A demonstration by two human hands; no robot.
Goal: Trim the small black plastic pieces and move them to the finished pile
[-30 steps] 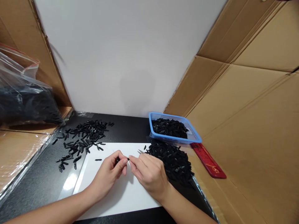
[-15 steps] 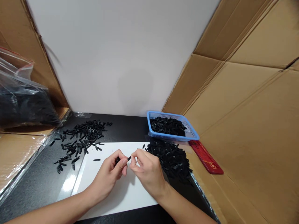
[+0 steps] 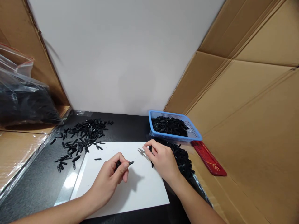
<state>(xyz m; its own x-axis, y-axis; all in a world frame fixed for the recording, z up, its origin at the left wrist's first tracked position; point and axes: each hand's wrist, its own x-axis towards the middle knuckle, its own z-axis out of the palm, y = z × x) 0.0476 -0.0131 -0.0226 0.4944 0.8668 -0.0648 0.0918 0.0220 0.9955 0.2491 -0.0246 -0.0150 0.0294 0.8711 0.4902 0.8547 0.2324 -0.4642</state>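
My left hand (image 3: pixel 113 174) is closed over the white sheet (image 3: pixel 130 193). A small, elongated black piece (image 3: pixel 131 163) sticks out between its thumb and index finger, and more black shows inside the curled fingers. My right hand (image 3: pixel 161 157) is at the sheet's right edge, beside a heap of black pieces (image 3: pixel 184 161). Its thumb and index tips are close together; whatever is between them, if anything, cannot be made out. Small metal thread snips (image 3: pixel 144 155) show under the right fingers, blades pointing up and left; whether they are touched is unclear. A single black piece (image 3: pixel 97 159) lies left on the sheet.
Loose black pieces (image 3: pixel 91 130) are scattered at the left of the dark table (image 3: pixel 126 127). A blue basket (image 3: pixel 176 137) of black pieces stands at back right, near a red flat object (image 3: pixel 210 160). A plastic bag (image 3: pixel 25 99) sits left. Cardboard (image 3: pixel 252 118) walls the right.
My right hand has moved away from the left hand to the right, toward the heap. The snips now show. My left hand keeps the black piece and has hardly moved.
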